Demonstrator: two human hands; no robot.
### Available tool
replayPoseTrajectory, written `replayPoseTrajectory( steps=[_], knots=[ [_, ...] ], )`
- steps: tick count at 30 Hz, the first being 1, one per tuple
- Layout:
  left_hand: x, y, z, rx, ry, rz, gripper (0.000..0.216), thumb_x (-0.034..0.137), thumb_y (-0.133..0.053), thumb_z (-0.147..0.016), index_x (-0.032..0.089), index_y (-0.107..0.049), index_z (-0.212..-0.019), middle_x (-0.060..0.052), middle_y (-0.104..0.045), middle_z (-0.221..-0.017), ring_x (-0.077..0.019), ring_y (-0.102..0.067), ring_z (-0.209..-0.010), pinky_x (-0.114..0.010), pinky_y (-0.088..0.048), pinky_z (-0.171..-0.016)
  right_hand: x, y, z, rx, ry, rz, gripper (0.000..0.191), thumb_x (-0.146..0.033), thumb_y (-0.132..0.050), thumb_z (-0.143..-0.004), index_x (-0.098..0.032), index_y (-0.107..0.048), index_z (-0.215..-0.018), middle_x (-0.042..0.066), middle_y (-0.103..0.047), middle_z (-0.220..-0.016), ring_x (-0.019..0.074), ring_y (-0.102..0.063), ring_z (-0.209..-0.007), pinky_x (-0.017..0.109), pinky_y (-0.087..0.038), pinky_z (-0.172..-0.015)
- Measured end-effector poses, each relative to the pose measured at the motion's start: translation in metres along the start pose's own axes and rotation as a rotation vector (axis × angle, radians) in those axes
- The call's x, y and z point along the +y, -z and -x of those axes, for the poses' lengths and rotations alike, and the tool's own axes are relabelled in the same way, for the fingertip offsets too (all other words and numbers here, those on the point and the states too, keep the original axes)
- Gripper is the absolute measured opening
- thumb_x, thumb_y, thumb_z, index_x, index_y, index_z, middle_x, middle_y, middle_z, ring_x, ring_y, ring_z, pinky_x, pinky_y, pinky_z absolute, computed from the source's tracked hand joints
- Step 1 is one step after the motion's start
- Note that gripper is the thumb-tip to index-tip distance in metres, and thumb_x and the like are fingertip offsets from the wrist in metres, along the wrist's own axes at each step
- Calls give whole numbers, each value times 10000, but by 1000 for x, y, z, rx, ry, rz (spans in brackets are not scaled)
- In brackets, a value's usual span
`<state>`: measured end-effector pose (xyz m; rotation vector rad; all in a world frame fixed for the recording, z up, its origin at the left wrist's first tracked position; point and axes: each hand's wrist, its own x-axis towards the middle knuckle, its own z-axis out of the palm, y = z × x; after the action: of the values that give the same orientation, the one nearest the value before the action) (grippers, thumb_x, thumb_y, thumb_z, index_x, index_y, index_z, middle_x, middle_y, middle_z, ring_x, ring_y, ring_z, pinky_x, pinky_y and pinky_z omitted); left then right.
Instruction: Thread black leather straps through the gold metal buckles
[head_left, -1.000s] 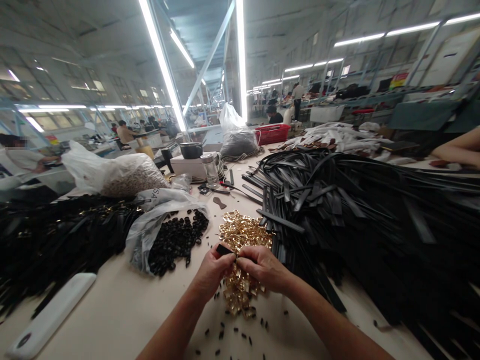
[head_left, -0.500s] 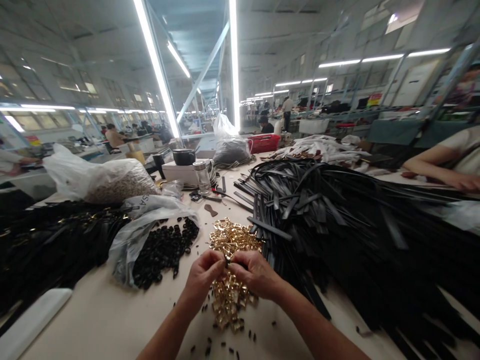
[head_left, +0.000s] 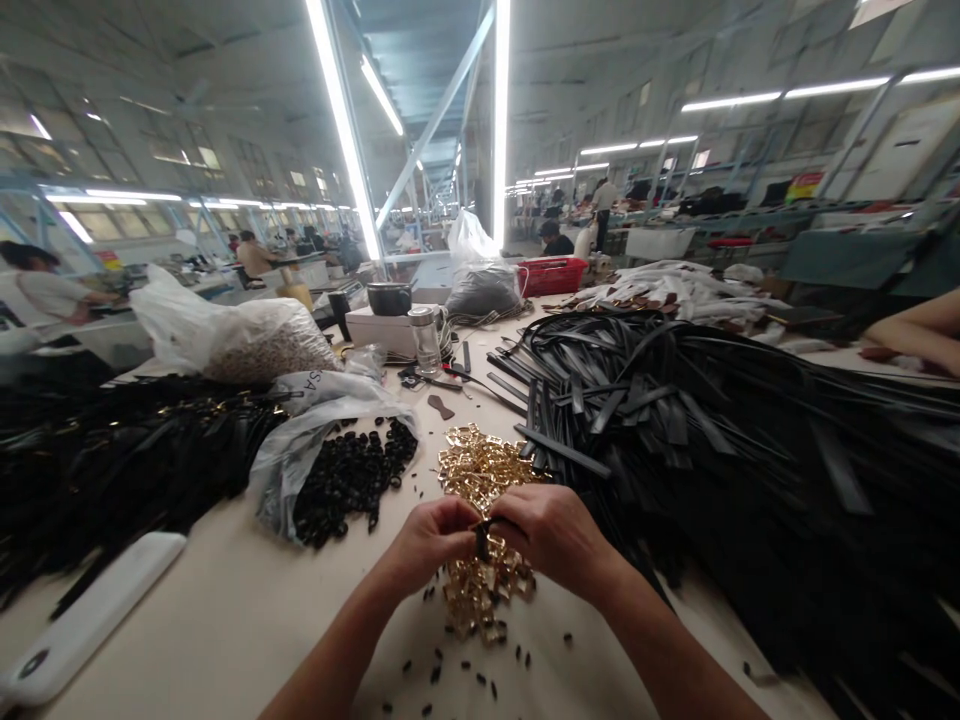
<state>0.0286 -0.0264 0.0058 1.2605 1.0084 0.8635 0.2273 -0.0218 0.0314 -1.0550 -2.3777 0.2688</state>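
Observation:
Both hands are closed and meet over a heap of gold-coloured metal buckles [head_left: 480, 468]. Between their fingertips is a black strap [head_left: 482, 540], bent, with a short part pointing down; the rest of it is hidden by the fingers. My left hand [head_left: 435, 540] pinches it from the left with thumb and forefinger. From the right, my right hand [head_left: 551, 528] grips it with curled fingers. To the left of my hands, small black loops [head_left: 352, 480] spill out of a clear plastic bag [head_left: 274, 480].
A large pile of black straps [head_left: 637, 400] fills the right side. At the left lie more dark straps [head_left: 142, 470] and a white handle-like object [head_left: 97, 610]. Farther back stand a glass jar [head_left: 426, 345], a dark cup [head_left: 388, 298] and a red basket [head_left: 553, 276]. Another person's arm [head_left: 919, 330] rests at right.
The view has shifted, so the scene sits farther right. My hands have turned slightly apart, and more of the black strap shows between them.

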Motion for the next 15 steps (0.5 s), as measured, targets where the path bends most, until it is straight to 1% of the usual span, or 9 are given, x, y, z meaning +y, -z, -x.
replayPoseTrajectory(
  steps=[2,4,6,7,8,9,11,13,15],
  knots=[
    [-3,-1,-1,43,2,-88,138,220,-768,-633,137,-680,-698,-8,-634,-649,-104,-522,-573,-221,-391,-557,1,0,-2,48,64,55,170,-242,-514,-903,-198,-644,-804,40,-640,-724,163,-560,-707,299,-385,-778],
    [-5,-2,-1,87,16,-122,127,221,-761,-630,134,-677,-670,-4,-622,-620,-100,-502,-548,-220,-375,-533,2,-1,-4,137,103,79,174,-204,-479,-919,-203,-646,-872,51,-672,-839,174,-581,-800,349,-349,-918],
    [-6,-3,-2,116,31,-74,143,238,-761,-631,135,-665,-654,7,-605,-591,-92,-485,-523,-216,-369,-520,1,-1,-5,252,82,69,175,-198,-468,-924,-206,-643,-933,62,-673,-970,189,-581,-906,370,-320,-975],
    [-6,-3,-2,128,34,-28,160,256,-762,-636,136,-657,-651,11,-601,-583,-89,-484,-517,-214,-371,-521,0,-1,-5,297,50,56,170,-210,-473,-924,-201,-643,-928,69,-669,-989,197,-577,-932,366,-334,-963],
    [-5,-4,-2,142,34,28,177,276,-761,-645,138,-650,-655,11,-603,-587,-90,-493,-521,-213,-380,-527,-1,-2,-4,318,12,38,170,-227,-479,-921,-195,-644,-897,73,-668,-964,202,-577,-928,356,-357,-931],
    [-5,-5,-3,157,30,88,193,294,-760,-655,141,-644,-667,9,-613,-602,-94,-512,-535,-212,-392,-537,-2,-3,-4,314,-29,16,175,-248,-490,-917,-191,-646,-861,74,-667,-919,204,-581,-905,344,-379,-887],
    [-5,-6,-3,181,25,205,213,314,-764,-663,148,-635,-694,5,-629,-636,-105,-551,-571,-211,-410,-549,-3,-8,-3,253,-105,-54,174,-306,-535,-896,-191,-654,-841,66,-661,-858,201,-590,-844,320,-406,-803],
    [-7,-8,-4,206,23,296,229,312,-784,-644,153,-632,-706,10,-630,-656,-108,-565,-585,-209,-419,-548,-4,-14,-3,177,-163,-164,191,-371,-581,-870,-203,-668,-898,49,-664,-860,188,-597,-795,296,-418,-743],
    [-11,-9,-6,234,16,348,235,301,-799,-628,153,-638,-713,13,-629,-667,-103,-563,-580,-206,-421,-546,-3,-22,-4,136,-240,-277,228,-416,-600,-853,-212,-678,-919,37,-671,-858,179,-604,-769,276,-424,-700]
  ],
)
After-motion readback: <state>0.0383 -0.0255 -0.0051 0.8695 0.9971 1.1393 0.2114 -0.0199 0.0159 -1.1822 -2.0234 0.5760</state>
